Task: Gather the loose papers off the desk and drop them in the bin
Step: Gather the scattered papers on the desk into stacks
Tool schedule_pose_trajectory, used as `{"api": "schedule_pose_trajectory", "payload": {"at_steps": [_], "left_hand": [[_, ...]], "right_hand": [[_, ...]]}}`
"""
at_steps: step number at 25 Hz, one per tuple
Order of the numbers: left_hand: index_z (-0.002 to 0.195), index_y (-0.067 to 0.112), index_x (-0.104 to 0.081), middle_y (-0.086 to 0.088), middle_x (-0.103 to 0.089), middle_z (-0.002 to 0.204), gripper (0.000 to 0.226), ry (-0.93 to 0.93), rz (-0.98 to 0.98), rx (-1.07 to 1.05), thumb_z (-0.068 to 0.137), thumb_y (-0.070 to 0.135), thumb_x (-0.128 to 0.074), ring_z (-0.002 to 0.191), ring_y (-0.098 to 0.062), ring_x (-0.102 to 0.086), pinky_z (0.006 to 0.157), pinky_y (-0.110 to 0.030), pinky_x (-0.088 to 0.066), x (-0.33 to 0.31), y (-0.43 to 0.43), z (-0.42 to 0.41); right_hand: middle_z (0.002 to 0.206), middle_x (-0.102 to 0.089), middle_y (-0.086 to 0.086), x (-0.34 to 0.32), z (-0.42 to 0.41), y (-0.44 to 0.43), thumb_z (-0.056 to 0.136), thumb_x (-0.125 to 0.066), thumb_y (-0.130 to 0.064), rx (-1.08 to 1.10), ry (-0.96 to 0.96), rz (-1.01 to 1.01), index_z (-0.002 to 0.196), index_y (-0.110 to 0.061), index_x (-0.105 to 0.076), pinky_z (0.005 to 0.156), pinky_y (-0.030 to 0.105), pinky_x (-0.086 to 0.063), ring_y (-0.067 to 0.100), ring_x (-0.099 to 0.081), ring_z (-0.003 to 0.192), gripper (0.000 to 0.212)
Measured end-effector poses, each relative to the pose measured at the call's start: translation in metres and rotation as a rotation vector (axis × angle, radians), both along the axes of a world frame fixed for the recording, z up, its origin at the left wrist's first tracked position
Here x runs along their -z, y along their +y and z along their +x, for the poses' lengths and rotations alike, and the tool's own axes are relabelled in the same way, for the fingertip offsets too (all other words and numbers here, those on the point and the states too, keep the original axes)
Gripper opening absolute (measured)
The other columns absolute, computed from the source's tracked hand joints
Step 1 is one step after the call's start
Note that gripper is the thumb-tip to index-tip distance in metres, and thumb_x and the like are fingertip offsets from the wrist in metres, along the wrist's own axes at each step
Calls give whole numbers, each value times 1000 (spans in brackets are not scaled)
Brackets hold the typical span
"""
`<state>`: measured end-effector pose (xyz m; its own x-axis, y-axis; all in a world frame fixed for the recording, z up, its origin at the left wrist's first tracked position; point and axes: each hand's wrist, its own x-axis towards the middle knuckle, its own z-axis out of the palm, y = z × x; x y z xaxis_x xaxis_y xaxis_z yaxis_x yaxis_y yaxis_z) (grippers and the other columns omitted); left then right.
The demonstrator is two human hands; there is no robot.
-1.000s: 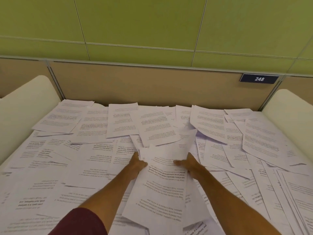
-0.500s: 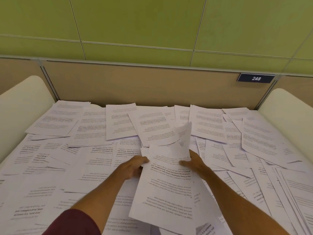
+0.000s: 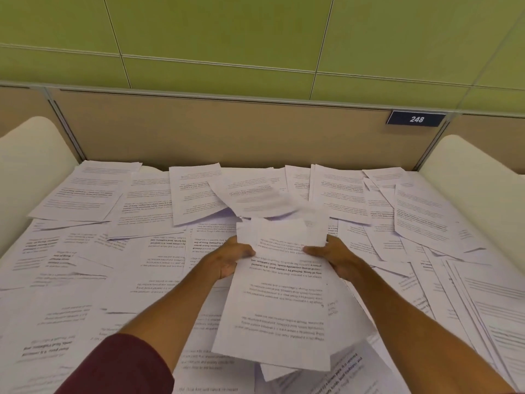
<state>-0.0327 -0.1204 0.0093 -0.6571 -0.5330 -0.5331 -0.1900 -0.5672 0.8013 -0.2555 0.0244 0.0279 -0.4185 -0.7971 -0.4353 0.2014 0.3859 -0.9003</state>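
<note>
Mid-frame, my left hand (image 3: pixel 230 260) and right hand (image 3: pixel 339 258) each pinch a side edge of the sheaf (image 3: pixel 279 308), which I'd expect to be light, floppy, slippery.

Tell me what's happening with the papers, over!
Left hand and right hand both gripping one bundle of papers, one at each side. Loose sheets spread all round. No bin in sight. Over.
</note>
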Motion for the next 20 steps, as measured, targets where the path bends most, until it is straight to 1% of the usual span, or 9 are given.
{"api": "schedule_pose_trajectory", "payload": {"at_steps": [1,3,6,9,10,13,14,17,20], "left_hand": [[122,0,-58,-16,-70,109,38,11,-20,-4,87,-12,-57,94,-30,-69,76,-45,-59,-6,0,-1],[117,3,-63,-16,-69,116,34,57,-56,28,85,-9,-62,99,-30,-69,84,-45,-58,-18,0,-6],[116,9,-63,-14,-67,122,34,154,-150,59,85,-2,-67,99,-25,-70,82,-39,-59,-38,-2,-13],[126,7,-58,-13,-66,123,42,196,-367,39,85,3,-68,106,-26,-67,89,-44,-57,-64,-3,-28],[124,6,-59,-12,-67,120,40,199,-442,-4,85,4,-68,106,-28,-66,89,-45,-56,-75,-3,-34],[102,16,-68,-2,-74,96,17,259,-586,-162,87,7,-68,87,-21,-72,73,-36,-60,-109,-5,-52],[97,20,-68,0,-74,91,16,292,-618,-197,87,7,-68,82,-18,-73,69,-34,-61,-119,-6,-57],[99,23,-66,4,-74,92,23,366,-660,-308,83,9,-73,84,-16,-72,72,-33,-61,-139,-12,-69],[104,20,-65,5,-74,96,26,392,-665,-343,82,12,-75,88,-12,-72,72,-27,-59,-145,-13,-78]], "right_hand": [[114,-70,23,-4,-3,0,78,-74,6,11,-15,-13,124,1,-59,62,38,-62,31,-73,84,49],[117,-68,27,-15,-10,-1,76,-73,5,18,-61,-57,122,3,-60,66,44,-62,37,-72,87,48],[116,-67,28,-35,-22,-3,71,-72,0,-37,-109,-161,123,1,-59,69,48,-62,40,-71,88,54],[119,-66,28,-54,-35,-10,78,-68,5,18,8,-234,125,6,-56,77,50,-60,42,-67,96,49],[118,-66,27,-62,-39,-15,81,-65,7,58,52,-273,125,6,-56,79,50,-60,43,-65,99,45],[116,-65,24,-93,-47,-27,84,-63,7,117,103,-441,122,4,-55,85,52,-57,41,-65,101,39],[113,-66,21,-105,-49,-31,84,-64,6,126,117,-492,119,2,-57,85,51,-57,39,-66,99,36],[105,-70,11,-131,-56,-38,82,-67,7,118,171,-623,107,-7,-64,82,48,-59,32,-69,95,29],[104,-71,10,-137,-62,-41,82,-68,4,92,165,-659,105,-8,-66,82,48,-60,32,-69,95,27]]}}
